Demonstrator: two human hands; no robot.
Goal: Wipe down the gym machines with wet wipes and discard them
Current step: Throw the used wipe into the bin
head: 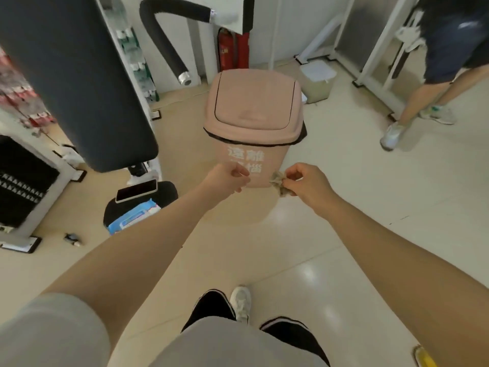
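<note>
**Used wipe held short of a closed bin**

Head view. The main risk is a miss. The bin (254,123) stands on the floor ahead of the person with its swing lid (254,102) shut, and the used wipe (279,182) hangs in front of the bin's near wall, below the lid and not over it. If the fingers let go here, the wipe would likely drop to the floor at the foot of the bin. The lid also has to be pushed inward first; a light, damp wad tossed at it may just rest on top or slide off. A second person (434,75) stands near the frame's upper right, well apart from the bin, so a collision looks unlikely unless they step in.

The right hand (304,181) pinches the crumpled, greyed wipe between thumb and fingertips, the other fingers curled loosely above it. The left hand (227,176) is curled at the same height, just beside the wipe but apart from it; thumb and forefinger seem to meet, and whether they hold a scrap cannot be told. It touches nothing that can be seen.

The wipe pack (133,217) lies on the black seat pad (166,192) at the left, beside a phone (136,190).
</note>
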